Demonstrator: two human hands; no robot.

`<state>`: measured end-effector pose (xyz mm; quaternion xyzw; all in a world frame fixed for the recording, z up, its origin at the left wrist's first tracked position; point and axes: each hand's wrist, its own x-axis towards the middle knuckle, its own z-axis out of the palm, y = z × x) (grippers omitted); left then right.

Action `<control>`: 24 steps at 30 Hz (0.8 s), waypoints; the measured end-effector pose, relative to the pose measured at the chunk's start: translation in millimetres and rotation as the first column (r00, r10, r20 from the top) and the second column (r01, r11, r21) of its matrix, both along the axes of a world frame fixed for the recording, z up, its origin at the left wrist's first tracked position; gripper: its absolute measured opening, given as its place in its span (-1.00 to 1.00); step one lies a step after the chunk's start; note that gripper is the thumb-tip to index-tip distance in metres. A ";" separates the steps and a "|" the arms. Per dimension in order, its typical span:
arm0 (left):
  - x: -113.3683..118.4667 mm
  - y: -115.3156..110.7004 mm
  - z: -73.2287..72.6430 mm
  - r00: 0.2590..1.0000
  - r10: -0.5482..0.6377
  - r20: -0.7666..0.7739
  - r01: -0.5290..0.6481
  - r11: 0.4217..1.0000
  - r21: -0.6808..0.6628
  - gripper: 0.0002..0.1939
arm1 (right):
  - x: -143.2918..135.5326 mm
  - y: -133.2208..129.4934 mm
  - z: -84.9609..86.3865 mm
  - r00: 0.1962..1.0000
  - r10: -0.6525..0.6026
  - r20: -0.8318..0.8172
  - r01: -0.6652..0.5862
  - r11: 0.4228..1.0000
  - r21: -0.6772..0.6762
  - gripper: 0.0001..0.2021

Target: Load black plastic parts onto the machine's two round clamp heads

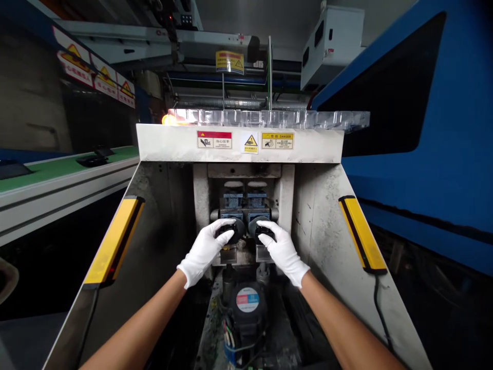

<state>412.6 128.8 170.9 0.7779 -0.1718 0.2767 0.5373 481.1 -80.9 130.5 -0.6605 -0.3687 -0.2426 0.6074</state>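
Two white-gloved hands work at the centre of the frame, inside a machine recess. The left hand [210, 247] is curled, thumb and fingers gripping the left dark part [239, 229], which sits just left of centre. The right hand [284, 251] grips the right dark part [253, 228] likewise, just right of centre. The fingers partly hide both parts; their full shape cannot be told. Directly above them are blue blocks [233, 199]. At lower centre is a black motor-like unit [248, 321] bearing a round label, with loose coloured wires at its lower left. A yellow bar [111, 241] is mounted on the side panel at left, and a second yellow bar [361, 234] at right. Across upper centre, a white beam [169, 144] carries three warning labels; clear plastic trays [285, 118] rest upon it. A blue machine housing [466, 205] occupies the right edge.
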 end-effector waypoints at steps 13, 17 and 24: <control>-15.8 -12.3 -4.0 0.991 0.133 0.025 -0.134 0.989 0.062 -0.54 | 27.1 14.5 92.3 0.972 0.017 -0.235 -0.185 0.669 -0.719 -0.48; -10.5 -14.0 27.1 0.971 0.225 -0.078 -0.202 0.951 0.234 -0.48 | 32.5 25.1 102.2 0.949 0.035 -0.314 -0.297 0.432 -0.851 -0.58; 68.8 -28.8 75.2 0.835 0.374 -0.403 0.068 0.656 0.751 -0.72 | 23.0 25.4 105.0 0.975 -0.061 -0.215 -0.178 0.365 -0.914 -0.63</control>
